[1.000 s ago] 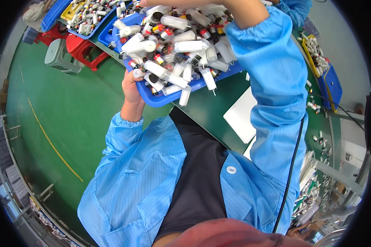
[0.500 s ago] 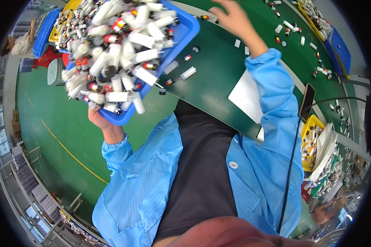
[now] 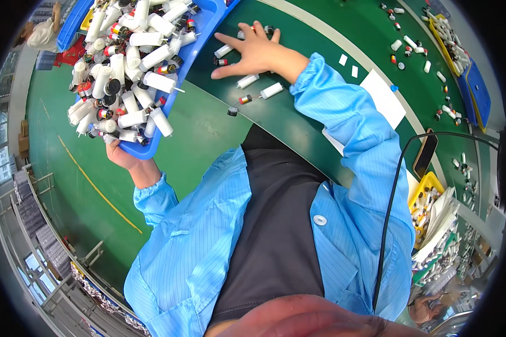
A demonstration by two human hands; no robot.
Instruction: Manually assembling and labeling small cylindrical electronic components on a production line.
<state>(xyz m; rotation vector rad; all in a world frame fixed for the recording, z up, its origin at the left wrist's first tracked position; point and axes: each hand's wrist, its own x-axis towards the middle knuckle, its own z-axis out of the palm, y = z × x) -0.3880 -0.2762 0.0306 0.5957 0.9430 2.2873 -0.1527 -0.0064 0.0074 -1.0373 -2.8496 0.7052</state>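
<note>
My left hand (image 3: pixel 128 160) grips the near lower end of a blue plastic tray (image 3: pixel 199 51), its fingers partly hidden beneath. Heaped in the tray are white cylindrical parts (image 3: pixel 159 80) with black caps and small red-and-yellow pieces. The tray is held beside the edge of the green table (image 3: pixel 298 126). Over the tabletop my right hand (image 3: pixel 258 53) is open, fingers spread, among several loose parts. Close to its palm lies a white cylinder (image 3: pixel 271 90) joined to a red-and-yellow piece (image 3: pixel 245 99), with a black cap (image 3: pixel 232 112) at the table's edge.
A white sheet (image 3: pixel 383 101) and a phone (image 3: pixel 426 153) lie to the right, near a dark cable (image 3: pixel 396 194). Beyond runs a green surface with scattered parts and a blue bin (image 3: pixel 473 98). At lower right stands a yellow tray (image 3: pixel 431 182). Another person (image 3: pixel 42 35) is at far left.
My right hand has swung left and down, from the table's far side to the loose parts near the tray. The tray in my left hand has shifted slightly left and up.
</note>
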